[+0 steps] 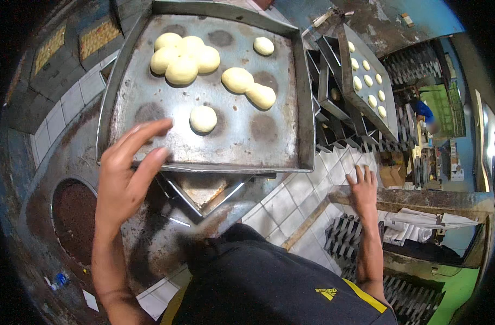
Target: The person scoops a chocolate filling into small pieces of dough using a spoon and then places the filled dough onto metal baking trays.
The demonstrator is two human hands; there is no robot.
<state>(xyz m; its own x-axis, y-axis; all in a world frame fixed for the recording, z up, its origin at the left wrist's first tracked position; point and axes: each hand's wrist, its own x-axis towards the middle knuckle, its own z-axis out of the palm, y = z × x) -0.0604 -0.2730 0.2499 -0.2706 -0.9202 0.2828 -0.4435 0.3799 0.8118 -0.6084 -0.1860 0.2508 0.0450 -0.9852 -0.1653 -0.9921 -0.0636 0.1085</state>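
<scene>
In front of me a worn metal baking tray [247,141] carries pale, smooth dough balls. Several sit pressed together as a cluster [181,69] toward the far left, and two touching dough balls [238,80] lie right of the middle. One lone dough ball [203,119] rests nearer to me, and another small dough ball [263,46] is at the far right. My left hand [129,162] reaches over the tray's near left corner, thumb and fingers apart, holding nothing. Out to the right, well away from the tray, my right hand [363,187] is spread and empty above the tiled floor.
To the right, a second tray [369,81] with spaced dough pieces tops a stack of metal trays [329,95]. Below the main tray is another angled tray [201,195]. A round dark-filled opening [74,219] is at left. A wooden-edged ledge [415,200] runs at right.
</scene>
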